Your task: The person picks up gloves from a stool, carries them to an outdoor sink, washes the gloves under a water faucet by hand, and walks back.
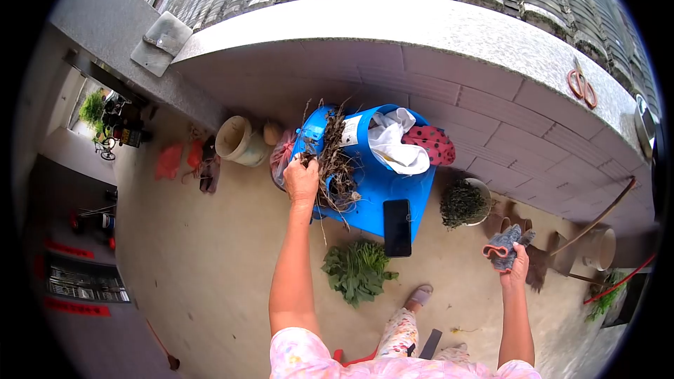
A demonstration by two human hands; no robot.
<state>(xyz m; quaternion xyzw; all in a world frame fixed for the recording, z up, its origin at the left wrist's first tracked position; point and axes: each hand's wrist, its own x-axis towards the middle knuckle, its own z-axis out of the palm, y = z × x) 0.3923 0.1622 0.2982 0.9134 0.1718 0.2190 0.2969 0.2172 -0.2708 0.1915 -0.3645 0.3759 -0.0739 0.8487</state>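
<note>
The left arm reaches forward, elbow slightly bent, forearm running up to a left hand (302, 180) whose back faces the camera. Its fingers bend down at the left edge of a bundle of dried plants (340, 175); the fingertips are hidden, so I cannot tell whether they are closed on the stems. The bundle lies across the left part of a blue table (370, 216), beside a blue bucket (375, 156) with white cloth (397, 144) hanging out of its mouth. A phone (397, 228) lies flat at the table's near edge. Well apart, the right forearm points forward on the other side of the body, and the right hand (517, 268) is clamped on grey gloves (501, 247) with orange trim, thumb along their side, held above the floor. Green leaves (357, 274) lie on the floor between the arms.
</note>
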